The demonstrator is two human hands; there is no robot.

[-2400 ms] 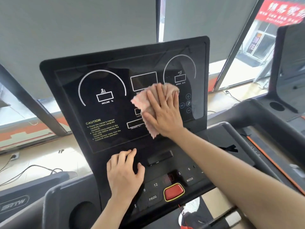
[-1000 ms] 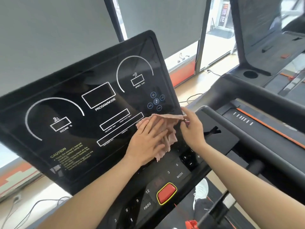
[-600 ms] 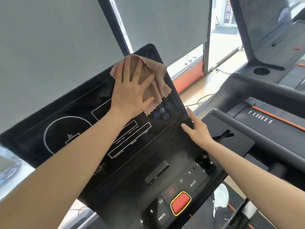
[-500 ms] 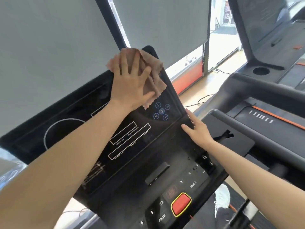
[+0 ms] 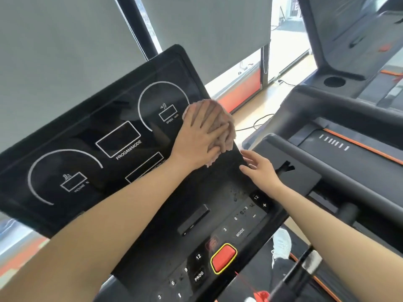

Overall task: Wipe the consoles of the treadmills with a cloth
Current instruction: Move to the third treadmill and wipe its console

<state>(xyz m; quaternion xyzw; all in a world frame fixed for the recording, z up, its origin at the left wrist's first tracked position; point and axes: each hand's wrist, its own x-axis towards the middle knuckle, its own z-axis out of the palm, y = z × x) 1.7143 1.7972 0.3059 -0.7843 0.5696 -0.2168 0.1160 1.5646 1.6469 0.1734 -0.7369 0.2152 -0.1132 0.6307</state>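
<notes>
**Left hand presses cloth on right edge of console screen**

Nearest: red stop button (image 5: 224,257) with yellow rim at bottom of the console's key panel (image 5: 218,216), with PROG, MODE and number keys around it. A white shoe (image 5: 281,243) shows below the panel's right edge.

Both bare forearms reach up from the bottom corners. Right hand (image 5: 259,168) rests at the lower right corner of the screen, fingers loosely spread, tips touching the black surface where screen meets key panel; holds nothing.

Left hand (image 5: 201,136) lies flat, palm down, fingers together and extended, pressed on a pinkish-brown cloth (image 5: 224,127). Cloth is bunched under the fingers at the right edge of the treadmill console (image 5: 104,136), just right of the SPEED arc; part sticks out past the fingertips and below the palm.

Screen is black and glossy, tilted, with INCLINE arc at left, PROGAM/MODE box in centre.

Right of the console: dark handrail (image 5: 340,168), then a neighbouring treadmill (image 5: 353,62) with an orange stripe and a round cup holder (image 5: 334,81).

Far: grey roller blinds (image 5: 65,51) over windows, cables on the light floor (image 5: 259,120).
</notes>
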